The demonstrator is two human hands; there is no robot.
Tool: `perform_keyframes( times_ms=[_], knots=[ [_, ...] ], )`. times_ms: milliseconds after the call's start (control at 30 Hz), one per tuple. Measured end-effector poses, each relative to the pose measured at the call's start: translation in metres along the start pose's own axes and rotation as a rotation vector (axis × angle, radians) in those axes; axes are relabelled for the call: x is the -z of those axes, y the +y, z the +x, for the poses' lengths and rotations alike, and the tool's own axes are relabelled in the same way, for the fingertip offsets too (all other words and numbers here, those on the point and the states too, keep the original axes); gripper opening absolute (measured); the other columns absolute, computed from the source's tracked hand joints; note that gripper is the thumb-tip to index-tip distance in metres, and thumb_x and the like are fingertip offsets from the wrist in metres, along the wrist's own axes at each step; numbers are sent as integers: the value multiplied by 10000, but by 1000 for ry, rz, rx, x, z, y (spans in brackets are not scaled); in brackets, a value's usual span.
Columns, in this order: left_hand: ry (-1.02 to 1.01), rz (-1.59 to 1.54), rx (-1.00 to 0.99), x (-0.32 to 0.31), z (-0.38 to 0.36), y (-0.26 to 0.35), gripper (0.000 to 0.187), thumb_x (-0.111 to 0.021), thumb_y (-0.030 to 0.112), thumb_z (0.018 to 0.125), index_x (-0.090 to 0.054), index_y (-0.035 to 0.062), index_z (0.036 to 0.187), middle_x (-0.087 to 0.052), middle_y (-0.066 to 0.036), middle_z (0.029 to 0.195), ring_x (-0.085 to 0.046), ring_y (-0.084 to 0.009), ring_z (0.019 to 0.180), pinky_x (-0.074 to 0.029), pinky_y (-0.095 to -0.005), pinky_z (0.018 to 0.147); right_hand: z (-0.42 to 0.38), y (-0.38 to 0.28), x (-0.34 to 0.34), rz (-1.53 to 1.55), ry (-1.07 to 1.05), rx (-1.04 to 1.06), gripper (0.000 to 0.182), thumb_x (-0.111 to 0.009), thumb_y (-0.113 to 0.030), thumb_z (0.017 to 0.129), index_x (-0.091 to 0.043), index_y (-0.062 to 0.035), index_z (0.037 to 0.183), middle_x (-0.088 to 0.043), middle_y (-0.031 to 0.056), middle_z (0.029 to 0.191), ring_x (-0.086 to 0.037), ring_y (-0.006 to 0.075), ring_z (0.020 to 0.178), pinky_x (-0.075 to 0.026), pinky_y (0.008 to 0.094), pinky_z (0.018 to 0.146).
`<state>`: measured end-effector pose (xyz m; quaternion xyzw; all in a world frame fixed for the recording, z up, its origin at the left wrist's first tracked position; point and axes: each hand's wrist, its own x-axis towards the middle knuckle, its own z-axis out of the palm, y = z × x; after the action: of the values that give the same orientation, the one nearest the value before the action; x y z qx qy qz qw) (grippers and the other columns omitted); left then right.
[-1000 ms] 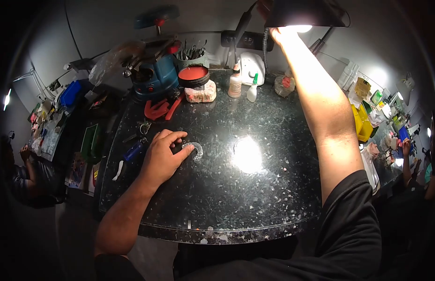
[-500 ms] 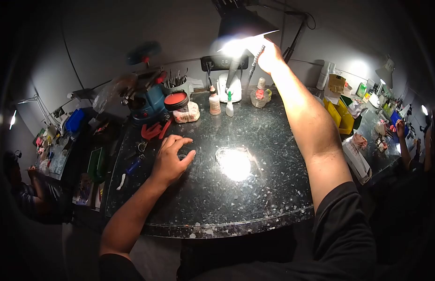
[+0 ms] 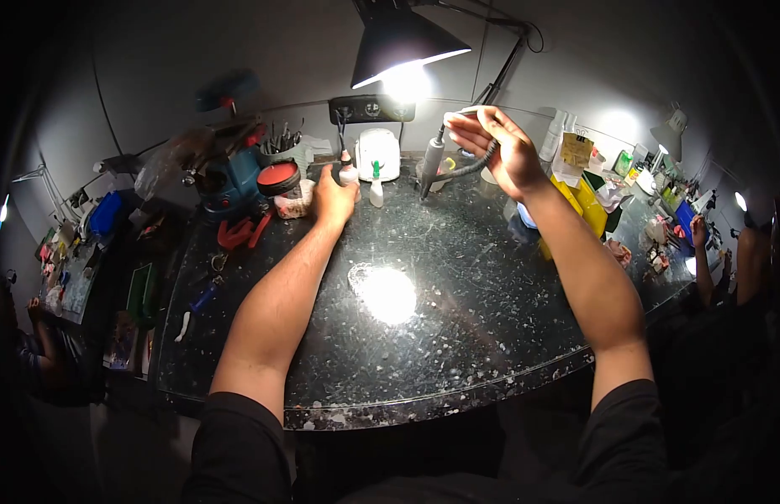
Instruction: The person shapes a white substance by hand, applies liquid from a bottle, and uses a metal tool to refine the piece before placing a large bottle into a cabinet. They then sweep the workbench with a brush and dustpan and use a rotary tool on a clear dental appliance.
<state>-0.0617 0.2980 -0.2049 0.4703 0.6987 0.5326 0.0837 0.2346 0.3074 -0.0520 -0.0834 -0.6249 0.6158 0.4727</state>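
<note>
My right hand [image 3: 506, 153] is raised over the back right of the dark bench, its fingertips closed on the cord at the top of a grey rotary handpiece [image 3: 434, 160]. The handpiece hangs upright, tip down, and its coiled cord [image 3: 482, 165] loops below my palm. At the back of the bench, my left hand [image 3: 332, 197] is closed around a small bottle [image 3: 349, 174] with a pointed nozzle; some of its fingers are hidden. Just right of it stands a clear bottle with a green cap [image 3: 376, 191], in front of a white device [image 3: 378, 151].
A black lamp [image 3: 403, 46] hangs overhead. To the left stand a blue machine [image 3: 226, 178], a red-filled round container [image 3: 277, 176], a pot of tools [image 3: 285, 147] and red pieces [image 3: 243, 233]. Yellow bins [image 3: 585, 206] sit at the right. Other people work at both sides.
My left hand has moved from the bench's middle left to the bottle at the back and closed around it. My right hand has come down from beside the lamp with the handpiece.
</note>
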Motion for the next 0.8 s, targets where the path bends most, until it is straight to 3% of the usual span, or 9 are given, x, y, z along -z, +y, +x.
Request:
perform_keyframes(
  times_ms=[67, 133, 267, 467, 600, 633, 667, 733, 800],
  knots=[
    [-104, -95, 198, 18, -12, 36, 504, -770, 237, 768, -595, 70, 1210, -713, -177, 921, -706, -305, 829, -541, -416, 733, -31, -13, -1, -38, 1, -36, 231, -421, -180, 1039, -540, -10, 1142, -628, 212, 1198, -602, 274, 1168, -460, 388, 1055],
    [83, 45, -44, -2, 5, 11, 413, -755, 198, 792, -608, 70, 1156, -688, -100, 729, -643, -190, 509, -488, -350, 481, -59, -13, 15, -72, -23, -27, 267, -413, -220, 1047, -552, -24, 1162, -635, 197, 1191, -608, 253, 1153, -444, 385, 1057],
    [54, -117, 129, -7, 12, 16, 307, -658, 129, 869, -570, 95, 1161, -674, -89, 740, -629, -207, 465, -497, -353, 428, -113, -10, 34, -131, -57, -98, 230, -507, -195, 1004, -615, -2, 1068, -669, 144, 1055, -657, 196, 979, -490, 348, 923],
    [73, -104, 287, -23, 51, 8, 263, -584, 91, 885, -531, 54, 1140, -703, -140, 890, -682, -224, 527, -538, -327, 455, -166, -6, 40, -411, -209, -383, 155, -572, -99, 931, -632, -3, 1037, -647, 107, 1057, -655, 193, 973, -488, 342, 925],
    [119, -70, 364, -22, 34, 22, 437, -619, 103, 871, -418, -58, 1224, -683, -203, 914, -686, -240, 537, -555, -313, 467, -164, -5, 51, -951, -385, -276, 120, -612, -122, 885, -659, -51, 970, -682, 42, 946, -655, 175, 954, -335, 480, 1120],
    [109, -70, 360, -19, 24, 25, 545, -654, 122, 850, -360, -90, 1257, -667, -238, 959, -671, -236, 507, -548, -309, 466, -160, -4, 53, -951, -401, -326, 110, -626, -143, 866, -668, -78, 943, -692, 34, 901, -649, 197, 958, -225, 532, 1170],
    [74, -48, 388, -15, 14, 29, 559, -678, 202, 824, -402, -72, 1226, -655, -252, 1005, -703, -284, 661, -570, -367, 612, -156, -2, 54, -943, -407, -321, 110, -626, -143, 866, -668, -78, 943, -692, 34, 901, -649, 197, 958, -225, 532, 1170],
    [240, 153, 88, -18, 1, 19, 577, -673, 306, 802, -438, -54, 1187, -650, -262, 1018, -684, -353, 894, -533, -428, 800, -147, 6, 57, -1066, -482, -391, 116, -629, -175, 873, -672, -88, 937, -695, 61, 919, -645, 224, 966, -352, 467, 1099],
    [20, -32, 130, -9, -25, 38, 646, -679, 413, 772, -457, -34, 1183, -629, -258, 1075, -620, -395, 1039, -470, -456, 923, -136, 27, 59, -1157, -375, -87, 192, -661, -258, 867, -668, -69, 902, -673, 114, 848, -643, 268, 829, -471, 390, 770]
  ],
)
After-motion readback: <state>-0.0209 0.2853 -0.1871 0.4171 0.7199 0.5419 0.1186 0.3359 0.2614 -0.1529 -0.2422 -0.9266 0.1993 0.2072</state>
